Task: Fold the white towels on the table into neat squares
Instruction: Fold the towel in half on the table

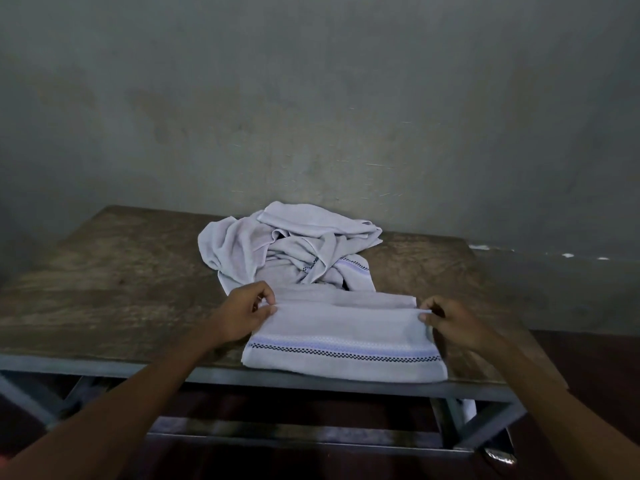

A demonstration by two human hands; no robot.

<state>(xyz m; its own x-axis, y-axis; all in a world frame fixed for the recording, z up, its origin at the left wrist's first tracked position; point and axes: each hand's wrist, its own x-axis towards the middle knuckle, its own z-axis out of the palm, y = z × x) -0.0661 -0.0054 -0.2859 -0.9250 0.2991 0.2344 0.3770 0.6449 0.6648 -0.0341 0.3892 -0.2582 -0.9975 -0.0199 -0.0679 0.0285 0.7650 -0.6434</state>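
Left hand [242, 315] and right hand [450, 320] are each pinching a far corner of the folded towel [343, 337]. Crumpled towel heap [291, 247] is lying just behind, on the wooden table [121, 289] by the wall [311, 98].

folded striped towel [343, 336], crumpled towels [287, 249] behind

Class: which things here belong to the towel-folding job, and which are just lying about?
Job: striped towel, pinched by left hand and right hand; towel heap; table.
Lying about: wall; shiny metal object by the floor.
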